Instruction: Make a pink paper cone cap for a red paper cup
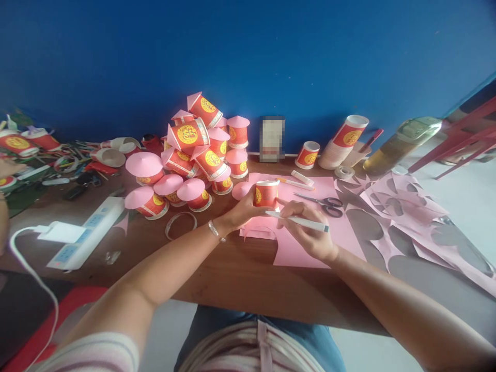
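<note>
Red paper cup with a white rim and round gold emblem (266,195) is sitting in the person's left hand (245,207), which is gripping it over a flat pink paper sheet (294,254). With that cup as the clock's centre, the blue wall (349,62) is standing at twelve. The right hand (310,236) is gripping a slim white pen-like tool (313,224), its tip pointing near the cup's lower edge; whether they are touching, I cannot tell. Much of the work is seemingly done: a heap of red paper cups with pink cone caps (187,134) is rising around ten. Left over, I judge, are the held cup, showing no cap, plus a single uncapped red cup (308,156) and a slanting stack of nested white-and-red paper cups (337,150), resting between one and two. Black-handled scissors (321,202) are lying at three, curved pink paper scraps (387,249) spreading beyond. Gold emblems are carrying character-like marks, too small for reading; no brand is showing legibly.
</note>
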Motion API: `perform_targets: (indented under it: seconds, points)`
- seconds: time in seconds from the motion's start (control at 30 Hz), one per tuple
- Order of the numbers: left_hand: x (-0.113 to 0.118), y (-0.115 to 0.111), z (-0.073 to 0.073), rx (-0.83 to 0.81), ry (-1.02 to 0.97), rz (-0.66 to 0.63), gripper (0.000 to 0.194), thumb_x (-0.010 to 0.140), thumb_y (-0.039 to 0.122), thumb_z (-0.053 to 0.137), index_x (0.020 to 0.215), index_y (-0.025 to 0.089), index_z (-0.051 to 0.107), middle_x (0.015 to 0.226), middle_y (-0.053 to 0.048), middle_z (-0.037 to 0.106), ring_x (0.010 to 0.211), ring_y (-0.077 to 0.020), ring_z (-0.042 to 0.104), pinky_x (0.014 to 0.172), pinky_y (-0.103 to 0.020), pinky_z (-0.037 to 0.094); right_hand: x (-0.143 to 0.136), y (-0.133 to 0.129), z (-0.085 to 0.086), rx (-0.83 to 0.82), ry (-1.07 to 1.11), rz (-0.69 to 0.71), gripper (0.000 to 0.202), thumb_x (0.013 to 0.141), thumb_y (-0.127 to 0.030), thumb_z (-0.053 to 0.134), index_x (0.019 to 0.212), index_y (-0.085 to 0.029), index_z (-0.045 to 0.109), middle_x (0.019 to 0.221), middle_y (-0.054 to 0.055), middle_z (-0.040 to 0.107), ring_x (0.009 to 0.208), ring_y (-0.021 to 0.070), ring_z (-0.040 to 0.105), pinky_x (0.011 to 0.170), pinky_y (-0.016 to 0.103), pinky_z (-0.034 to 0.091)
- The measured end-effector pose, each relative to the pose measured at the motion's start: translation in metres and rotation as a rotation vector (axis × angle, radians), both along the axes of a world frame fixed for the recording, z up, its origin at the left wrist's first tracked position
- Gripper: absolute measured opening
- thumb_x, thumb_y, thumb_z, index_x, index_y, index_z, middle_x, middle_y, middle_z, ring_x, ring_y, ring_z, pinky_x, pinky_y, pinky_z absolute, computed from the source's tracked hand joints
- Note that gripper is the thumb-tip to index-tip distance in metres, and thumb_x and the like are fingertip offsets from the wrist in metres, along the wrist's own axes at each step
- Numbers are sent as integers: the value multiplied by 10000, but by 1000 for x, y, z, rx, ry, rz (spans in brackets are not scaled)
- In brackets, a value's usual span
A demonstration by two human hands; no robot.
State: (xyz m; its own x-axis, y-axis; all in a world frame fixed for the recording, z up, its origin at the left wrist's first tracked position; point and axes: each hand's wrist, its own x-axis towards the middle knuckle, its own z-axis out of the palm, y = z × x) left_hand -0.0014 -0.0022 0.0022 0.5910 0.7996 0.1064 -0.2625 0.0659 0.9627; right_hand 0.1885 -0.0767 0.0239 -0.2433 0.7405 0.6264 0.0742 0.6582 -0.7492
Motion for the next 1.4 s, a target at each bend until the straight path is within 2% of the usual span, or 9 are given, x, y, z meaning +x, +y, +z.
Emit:
perform_targets:
  seconds: [0.17, 0.37, 0.57, 0.77, 0.9, 1.0, 1.13, 1.23, 1.4]
  points:
    - [1, 2, -2, -40, 4, -16, 422, 739, 326, 886, 1041, 162, 640, 977, -69, 706, 909, -211, 663, 824, -351, 540, 0, 2, 1, 30, -7, -1, 42, 985, -186, 617, 966, -219, 634, 761, -18, 695, 672, 137, 667, 1086, 563, 555]
    - [-4, 7, -5, -28, -114, -11, 439, 769, 339, 833, 1140, 187, 656, 1063, -81, 716, 1003, -243, 681, 869, -375, 544, 1, 4, -4, -4, -18, -24, 46, 991, -220, 614, 952, -220, 638, 770, 4, 702, 704, 163, 678, 882, 463, 640]
    - [-3, 4, -3, -25, -14, -48, 379, 782, 337, 850, 1063, 172, 656, 973, -54, 692, 932, -200, 669, 830, -331, 547, 0, 1, -4, -10, -31, 12, 42, 985, -203, 623, 955, -211, 651, 780, -6, 699, 699, 144, 670, 1083, 546, 553]
    - [-2, 4, -2, -38, 44, -19, 405, 748, 287, 882, 1069, 160, 670, 1009, -56, 700, 944, -189, 670, 830, -317, 564, 2, 3, -4, -2, -60, -9, 22, 974, -207, 635, 959, -217, 650, 792, 7, 711, 709, 159, 672, 1028, 536, 588]
    - [-2, 7, -4, -86, -70, -30, 452, 704, 241, 902, 1096, 175, 687, 989, -39, 688, 925, -171, 666, 847, -317, 576, 7, 7, -8, 128, -109, -141, 48, 957, -186, 637, 955, -234, 641, 794, 3, 712, 728, 175, 692, 1016, 522, 595]
    - [-3, 8, -5, -130, -61, -65, 445, 725, 250, 893, 1117, 176, 696, 1003, -52, 694, 960, -188, 676, 900, -364, 584, 11, 13, -12, 243, -176, -266, 92, 942, -163, 632, 975, -249, 635, 820, -1, 714, 759, 186, 702, 1031, 510, 587]
    - [-4, 9, -9, -138, -38, -58, 594, 708, 265, 909, 1242, 180, 664, 1068, -76, 708, 1041, -227, 675, 928, -393, 580, 16, 18, -15, 376, -301, -402, 130, 931, -134, 624, 976, -257, 629, 838, 10, 723, 777, 200, 714, 774, 369, 616]
    - [-4, 8, -11, -119, -13, -39, 628, 697, 268, 916, 1254, 179, 639, 1055, -67, 705, 1013, -219, 674, 888, -370, 579, 17, 18, -12, 426, -343, -415, 144, 926, -118, 634, 978, -252, 634, 825, 8, 724, 717, 181, 700, 634, 302, 552]
    - [-4, 4, -6, -100, 46, -71, 519, 724, 268, 893, 1166, 172, 639, 1023, -57, 689, 960, -195, 664, 869, -358, 570, 13, 14, -8, 506, -377, -327, 164, 917, -97, 640, 1007, -234, 637, 822, 21, 718, 690, 171, 680, 628, 297, 532]
